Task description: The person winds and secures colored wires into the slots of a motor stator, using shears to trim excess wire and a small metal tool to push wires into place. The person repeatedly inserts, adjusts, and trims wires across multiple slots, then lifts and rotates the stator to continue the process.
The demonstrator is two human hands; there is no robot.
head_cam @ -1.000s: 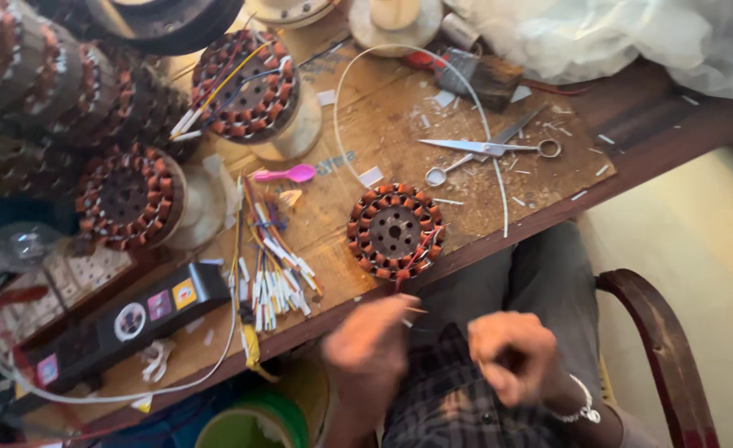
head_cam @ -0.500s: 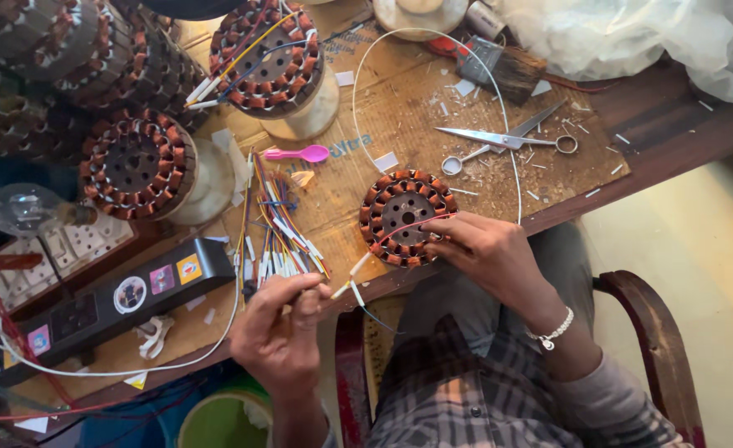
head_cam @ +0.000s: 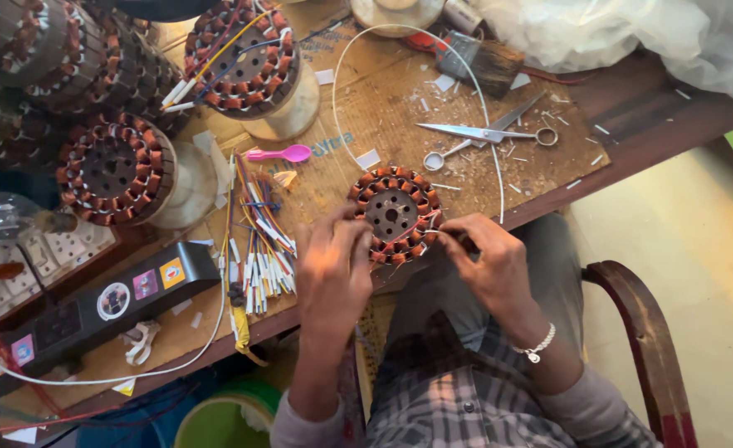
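Apparently both hands' fingers (head_cam: 454, 241) pinch the wound stator (head_cam: 395, 214) between them.

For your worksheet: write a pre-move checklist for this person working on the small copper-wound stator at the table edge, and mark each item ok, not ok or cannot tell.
1. Both hands on the stator: ok; left hand and right hand touch its rim.
2. Stator lying flat on the cardboard mat: ok.
3. Scissors clear of the hands: ok, lying open farther back.
4. Bundle of sleeved wires beside the left hand: ok.
5. Fingers' grip on a wire lead: cannot tell.
6. White tube clear of the work: not ok, it ends beside the stator.
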